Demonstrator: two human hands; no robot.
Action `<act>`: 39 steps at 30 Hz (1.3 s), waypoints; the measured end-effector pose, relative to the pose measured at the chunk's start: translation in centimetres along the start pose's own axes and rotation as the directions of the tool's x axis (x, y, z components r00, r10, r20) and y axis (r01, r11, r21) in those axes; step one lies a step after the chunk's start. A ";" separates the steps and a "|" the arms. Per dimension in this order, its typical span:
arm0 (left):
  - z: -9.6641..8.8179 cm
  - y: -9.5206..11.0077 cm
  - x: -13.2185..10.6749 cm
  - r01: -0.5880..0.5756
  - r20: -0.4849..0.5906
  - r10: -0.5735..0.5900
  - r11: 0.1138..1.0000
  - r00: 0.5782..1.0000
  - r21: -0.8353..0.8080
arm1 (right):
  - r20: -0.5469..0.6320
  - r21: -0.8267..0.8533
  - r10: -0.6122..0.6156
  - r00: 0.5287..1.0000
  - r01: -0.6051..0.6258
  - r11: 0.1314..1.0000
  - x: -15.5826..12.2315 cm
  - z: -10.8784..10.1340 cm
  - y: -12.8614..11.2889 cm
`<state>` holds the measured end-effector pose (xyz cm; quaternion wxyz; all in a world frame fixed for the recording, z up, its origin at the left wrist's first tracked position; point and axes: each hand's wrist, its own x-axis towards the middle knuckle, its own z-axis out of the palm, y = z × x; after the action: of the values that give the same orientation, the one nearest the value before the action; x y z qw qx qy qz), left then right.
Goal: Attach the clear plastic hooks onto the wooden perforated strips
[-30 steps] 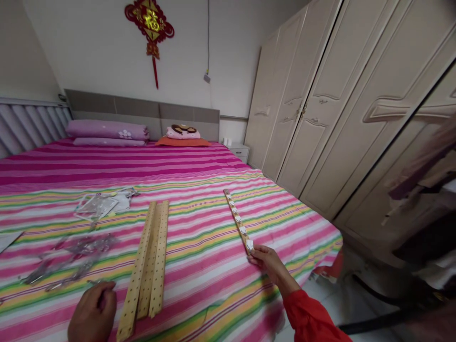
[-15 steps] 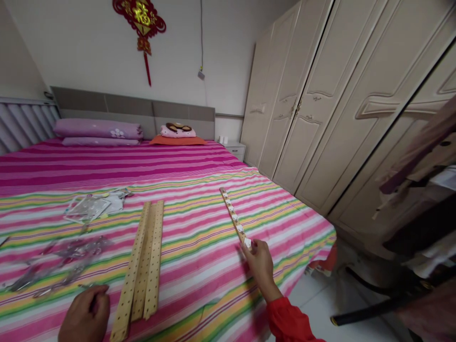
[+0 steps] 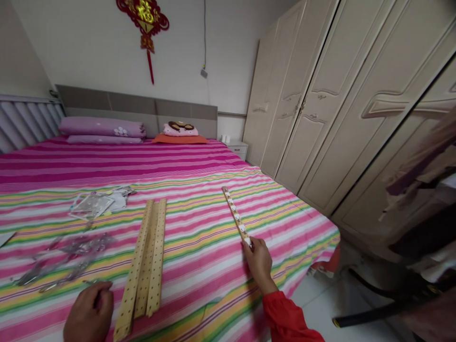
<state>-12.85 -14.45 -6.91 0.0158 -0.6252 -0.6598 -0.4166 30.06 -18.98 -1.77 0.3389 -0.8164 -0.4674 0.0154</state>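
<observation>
A narrow wooden strip (image 3: 233,211) lies on the striped bedspread, with a row of several small white pieces (image 3: 237,216) along it. At its near end my right hand (image 3: 261,263) is closed, thumb and fingers pinching around the last white piece (image 3: 248,241), which they partly cover. My left hand (image 3: 90,311) rests on the bed at lower left with its fingers curled. Whatever it may hold is hidden. Just right of it lie long wooden pieces with rows of holes (image 3: 156,259), side by side.
Clear plastic packets with small metal-looking parts (image 3: 81,249) lie on the left. Flat plastic bags (image 3: 96,204) sit behind them. Purple bedding (image 3: 101,127) is at the headboard. A wardrobe (image 3: 320,109) stands to the right, and the bed's edge (image 3: 322,237) drops to the floor.
My right fingers have closed further over the last white piece, covering more of it. The view has shifted slightly; the left hand stays curled beside the wooden pieces.
</observation>
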 end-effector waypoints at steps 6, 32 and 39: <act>0.1 -0.1 0.0 0.005 -0.012 -0.005 1.000 1.000 -0.001 | -0.015 0.000 0.009 1.000 -0.009 1.000 -0.1 0.5 0.3; 0.4 -0.1 -0.9 -0.236 -0.206 0.228 0.972 0.952 -0.015 | 0.822 0.544 -0.237 0.518 -0.590 0.597 -13.0 8.0 -13.0; 0.4 0.3 -1.0 -0.265 -0.226 0.252 0.964 0.941 -0.032 | 0.879 0.470 -0.132 0.459 -0.780 0.412 -14.2 10.0 -14.5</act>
<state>-12.19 -15.10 -7.57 0.1239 -0.6566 -0.5529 -0.4979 7.73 -19.75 -5.39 0.4159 -0.5061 -0.2881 0.6985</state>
